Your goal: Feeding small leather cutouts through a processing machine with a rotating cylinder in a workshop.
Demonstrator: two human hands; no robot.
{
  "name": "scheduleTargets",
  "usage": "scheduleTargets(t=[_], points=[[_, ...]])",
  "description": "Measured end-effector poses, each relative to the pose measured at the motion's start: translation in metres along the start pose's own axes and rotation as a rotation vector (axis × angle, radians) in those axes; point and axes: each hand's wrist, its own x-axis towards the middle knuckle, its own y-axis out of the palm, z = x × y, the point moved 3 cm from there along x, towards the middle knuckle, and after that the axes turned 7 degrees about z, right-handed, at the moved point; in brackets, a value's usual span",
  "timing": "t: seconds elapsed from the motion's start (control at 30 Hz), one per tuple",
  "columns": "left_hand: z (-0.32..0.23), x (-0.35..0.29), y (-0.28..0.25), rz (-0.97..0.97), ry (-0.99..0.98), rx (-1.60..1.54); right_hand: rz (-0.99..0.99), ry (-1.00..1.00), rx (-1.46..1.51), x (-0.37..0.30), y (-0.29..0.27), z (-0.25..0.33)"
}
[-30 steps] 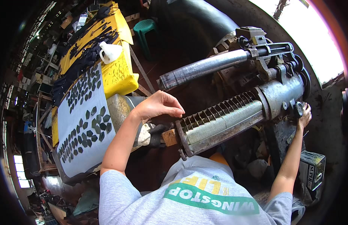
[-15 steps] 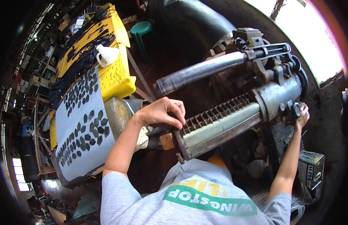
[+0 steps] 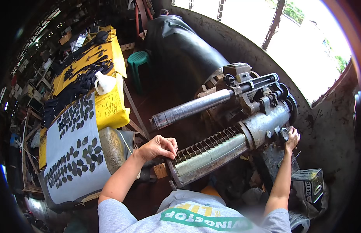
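2 bare hands at a metal machine (image 3: 266,119) with a slatted rack (image 3: 206,144).
The left hand (image 3: 157,148), thumb and fingertips together, is at the rack's 8 o'clock end (I cannot tell whether anything is pinched there); the right hand (image 3: 292,138) is at the machine's 3 o'clock, beside a round knob (image 3: 284,134), its grip unclear. A steel cylinder (image 3: 194,108) lies at the rack's 12 o'clock; dark 5-sided pieces (image 3: 85,168) on a white sheet (image 3: 73,192) lie at the left hand's 9 o'clock.
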Motion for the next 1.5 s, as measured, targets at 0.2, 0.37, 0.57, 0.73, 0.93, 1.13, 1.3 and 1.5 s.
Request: scheduleTargets(t=[0.2,0.37,0.57,0.73,0.93,1.13,1.3,1.5], points=[[0.013,-0.004,-0.008,0.023,-0.031,-0.089,0.057,0.031,0.032,-0.002,-0.02,0.016],[0.019,-0.009,-0.01,0.016,-0.068,-0.106,0.081,0.072,0.051,-0.005,-0.027,0.016],[0.039,-0.017,-0.036,-0.122,0.019,-0.266,-0.083,-0.044,0.019,-0.012,-0.021,0.024],[0.009,-0.006,-0.041,-0.385,0.071,-0.103,-0.085,-0.353,-0.348,0.0,-0.005,-0.015],[0.022,-0.022,-0.075,-0.616,0.105,-0.24,0.104,0.002,0.046,0.005,-0.024,0.017],[0.011,-0.017,-0.052,-0.766,0.007,0.473,0.058,-0.045,0.052,0.003,-0.021,0.005],[-0.027,-0.009,-0.002,-0.464,-0.137,0.451,0.067,-0.029,0.018,0.002,-0.023,0.007],[-0.043,0.01,0.027,-0.166,-0.368,0.768,-0.018,-0.165,-0.02,0.004,-0.014,-0.001]])
